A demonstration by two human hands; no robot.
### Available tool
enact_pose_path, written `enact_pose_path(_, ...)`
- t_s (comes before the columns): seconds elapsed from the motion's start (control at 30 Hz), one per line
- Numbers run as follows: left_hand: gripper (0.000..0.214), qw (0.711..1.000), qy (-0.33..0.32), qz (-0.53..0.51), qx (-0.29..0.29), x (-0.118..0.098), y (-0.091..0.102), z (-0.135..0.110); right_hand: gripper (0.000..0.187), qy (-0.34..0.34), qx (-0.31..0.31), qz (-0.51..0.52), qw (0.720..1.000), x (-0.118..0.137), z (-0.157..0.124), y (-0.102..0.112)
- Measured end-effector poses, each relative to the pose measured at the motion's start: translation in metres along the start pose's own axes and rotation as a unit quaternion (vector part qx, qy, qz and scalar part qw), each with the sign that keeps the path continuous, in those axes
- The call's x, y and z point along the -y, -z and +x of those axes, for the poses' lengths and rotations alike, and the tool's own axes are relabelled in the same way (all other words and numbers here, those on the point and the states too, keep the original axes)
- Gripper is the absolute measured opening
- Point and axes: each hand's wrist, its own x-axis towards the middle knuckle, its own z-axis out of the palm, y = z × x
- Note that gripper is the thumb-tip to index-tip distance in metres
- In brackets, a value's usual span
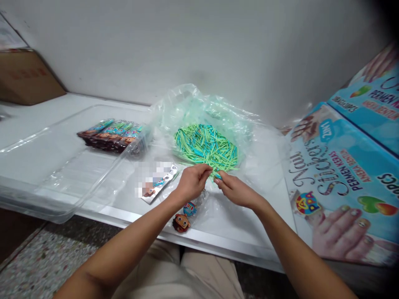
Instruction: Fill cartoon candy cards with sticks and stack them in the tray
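Note:
A heap of thin green and blue sticks (205, 147) lies in an open clear plastic bag (199, 108) on the white table (46, 112). My left hand (191, 182) is closed in a pinch on a few sticks at the near edge of the heap. My right hand (233, 189) is right beside it, fingertips pinched on a blue stick (217, 176). The two hands almost touch. Under my left wrist lies a clear packet with cartoon figures (183, 218). A flat printed packet (156, 185) lies just left of my left hand.
A large clear plastic tray (56, 187) at the left holds a row of dark printed packets (112, 135). Blue "Nail Stickers" boxes (339, 187) stand at the right. A brown cardboard box (26, 77) sits far left by the wall.

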Motion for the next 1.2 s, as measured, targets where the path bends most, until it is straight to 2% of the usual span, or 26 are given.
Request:
enact_pose_path(0.07,0.018,0.999,0.041,-0.009,-0.010,-0.002,0.004,-0.003,0.022,-0.023,-0.026,0.096,0.995,0.000,0.001,-0.003)
enact_pose_path(0.1,0.018,0.997,0.072,-0.025,-0.020,-0.002,0.004,-0.004,0.024,-0.047,-0.044,0.169,0.984,0.001,0.001,-0.006)
enact_pose_path(0.13,0.018,0.993,0.104,-0.045,-0.033,-0.001,0.003,-0.005,0.027,-0.076,-0.062,0.251,0.963,0.002,0.002,-0.009)
enact_pose_path(0.2,0.019,0.983,0.154,-0.085,-0.060,0.000,0.000,-0.006,0.033,-0.126,-0.090,0.410,0.899,0.007,0.004,-0.016)
enact_pose_path(0.27,0.019,0.977,0.171,-0.103,-0.069,0.000,-0.005,-0.009,0.038,-0.135,-0.102,0.515,0.841,0.015,0.006,-0.022)
enact_pose_path(0.4,0.021,0.980,0.152,-0.123,-0.046,-0.004,-0.016,-0.019,0.044,-0.118,-0.129,0.597,0.783,0.030,0.016,-0.029)
enact_pose_path(0.47,0.017,0.971,0.156,-0.170,-0.069,-0.010,-0.022,-0.023,0.045,-0.123,-0.170,0.626,0.751,0.036,0.021,-0.032)
enact_pose_path(0.53,0.016,0.946,0.185,-0.236,-0.119,-0.016,-0.030,-0.027,0.044,-0.124,-0.217,0.649,0.718,0.040,0.026,-0.036)
enact_pose_path(0.6,0.021,0.906,0.231,-0.316,-0.160,-0.022,-0.037,-0.028,0.043,-0.119,-0.259,0.659,0.696,0.043,0.029,-0.040)
enact_pose_path(0.67,0.021,0.853,0.255,-0.414,-0.191,-0.029,-0.044,-0.029,0.042,-0.114,-0.286,0.661,0.684,0.046,0.031,-0.044)
enact_pose_path(0.73,0.016,0.793,0.251,-0.511,-0.218,-0.034,-0.048,-0.028,0.041,-0.108,-0.292,0.668,0.677,0.049,0.031,-0.048)
enact_pose_path(0.8,0.015,0.747,0.247,-0.563,-0.253,-0.039,-0.048,-0.027,0.040,-0.101,-0.287,0.677,0.670,0.051,0.030,-0.052)
enact_pose_path(0.87,0.020,0.730,0.265,-0.569,-0.270,-0.043,-0.046,-0.025,0.039,-0.094,-0.285,0.685,0.664,0.053,0.028,-0.055)
enact_pose_path(0.93,0.026,0.725,0.284,-0.565,-0.272,-0.047,-0.042,-0.023,0.037,-0.085,-0.284,0.686,0.664,0.057,0.025,-0.057)
enact_pose_path(1.1,0.036,0.694,0.321,-0.583,-0.276,-0.051,-0.034,-0.022,0.034,-0.050,-0.269,0.672,0.688,0.069,0.014,-0.062)
enact_pose_path(1.2,0.036,0.670,0.323,-0.601,-0.293,-0.050,-0.033,-0.020,0.036,-0.046,-0.301,0.687,0.659,0.071,0.013,-0.063)
